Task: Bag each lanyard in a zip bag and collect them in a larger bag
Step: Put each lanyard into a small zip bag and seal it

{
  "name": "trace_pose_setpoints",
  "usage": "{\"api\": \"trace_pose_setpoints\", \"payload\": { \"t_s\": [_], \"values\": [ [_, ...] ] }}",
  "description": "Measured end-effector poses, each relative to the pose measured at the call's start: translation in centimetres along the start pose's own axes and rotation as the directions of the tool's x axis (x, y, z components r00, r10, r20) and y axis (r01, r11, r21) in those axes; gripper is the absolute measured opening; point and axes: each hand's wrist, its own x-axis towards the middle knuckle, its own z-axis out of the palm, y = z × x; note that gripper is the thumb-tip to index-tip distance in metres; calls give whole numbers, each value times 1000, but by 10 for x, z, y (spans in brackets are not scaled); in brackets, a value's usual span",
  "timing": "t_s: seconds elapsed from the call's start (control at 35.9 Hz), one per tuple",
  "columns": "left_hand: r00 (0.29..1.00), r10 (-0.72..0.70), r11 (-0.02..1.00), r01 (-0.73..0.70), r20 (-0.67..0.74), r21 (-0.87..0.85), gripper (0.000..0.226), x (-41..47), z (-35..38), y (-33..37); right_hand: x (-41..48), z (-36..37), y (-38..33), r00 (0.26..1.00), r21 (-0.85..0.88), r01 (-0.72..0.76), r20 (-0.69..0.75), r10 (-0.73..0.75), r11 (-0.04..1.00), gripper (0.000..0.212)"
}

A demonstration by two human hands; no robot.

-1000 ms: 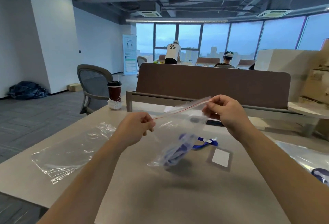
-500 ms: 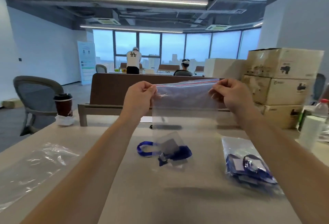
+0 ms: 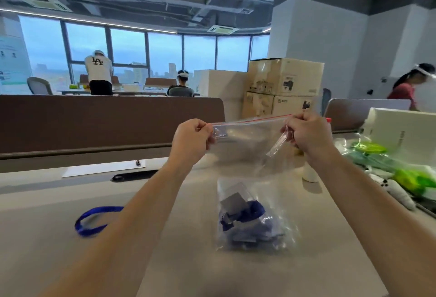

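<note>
Both hands raised over the table (image 3: 165,261), holding one clear zip bag (image 3: 247,141) by its red-lined top edge.
- Left hand (image 3: 191,141): fingers curled, pinching the bag's left top corner.
- Right hand (image 3: 306,133): fingers curled, pinching the right top corner; a flap of plastic sticks out below it.
- Zip edge stretched nearly level between the hands; the bag hangs below it.
- Bagged lanyard (image 3: 250,213): blue, with a grey card piece, seen through clear plastic low under the zip edge. Cannot tell whether another bag lies beneath.
- Loose lanyard (image 3: 94,220): blue loop lying flat, well left of the zip bag.
- Divider panel (image 3: 106,119) behind the zip bag, to its left; cardboard boxes (image 3: 283,84) directly behind it.
</note>
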Motion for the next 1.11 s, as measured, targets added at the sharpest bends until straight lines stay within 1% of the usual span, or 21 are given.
{"api": "trace_pose_setpoints", "payload": {
  "t_s": [0.08,0.14,0.19,0.25,0.31,0.39,0.42,0.47,0.53,0.58,0.67,0.7,0.75,0.78,0.86,0.89,0.92,0.95,1.06,1.11],
  "values": [
    [999,-27,1000,27,23,7,21,18,31,-13,28,1,29,996,-27,-87,-8,87,996,12],
    [998,-59,998,59,29,-3,22,31,50,-26,44,3,49,991,-83,-134,-29,132,987,8],
    [995,-95,995,96,29,-32,22,41,70,-38,61,7,72,983,-108,-182,-56,177,977,12],
    [993,-119,993,119,26,-23,23,52,87,-53,81,13,100,974,-107,-224,-52,219,969,15],
    [988,-149,989,149,35,19,25,62,102,-71,96,18,125,970,-137,-242,-35,240,960,15],
    [978,-204,973,198,45,116,35,72,118,-94,105,27,147,966,-164,-260,-34,258,952,27],
    [973,-223,966,213,51,148,35,74,122,-100,108,29,153,964,-169,-264,-32,263,949,28],
    [967,-249,952,235,48,195,32,80,128,-113,113,35,166,959,-191,-279,-4,284,941,24],
    [963,-266,946,252,48,204,29,86,133,-126,119,41,180,950,-198,-300,30,311,933,23],
    [958,-285,940,272,34,205,25,88,138,-137,126,47,196,942,-211,-320,36,334,924,27],
    [961,-276,920,261,8,291,35,86,142,-150,128,56,216,932,-222,-344,33,360,912,30],
    [961,-277,911,259,11,322,36,85,143,-154,126,59,221,929,-235,-350,35,368,907,29],
    [954,-296,893,262,39,365,29,82,145,-160,122,63,230,926,-262,-354,39,376,898,26],
    [949,-311,884,266,59,384,24,82,146,-164,121,64,233,927,-275,-351,36,374,895,23],
    [938,-331,874,262,108,409,21,82,147,-172,118,64,241,929,-317,-341,28,368,885,13],
    [936,-334,872,263,108,412,28,81,147,-175,117,63,243,931,-337,-334,28,364,880,12],
    [936,-338,869,267,104,416,40,81,147,-177,116,62,244,935,-357,-319,32,353,878,14],
    [935,-338,868,268,104,418,46,79,145,-178,114,61,244,940,-377,-300,38,339,876,16],
    [948,-293,876,213,126,433,38,73,143,-174,108,58,234,959,-432,-249,17,284,867,28],
    [955,-264,882,181,137,436,33,70,142,-170,106,55,229,956,-455,-246,32,292,856,31]
  ]
}}
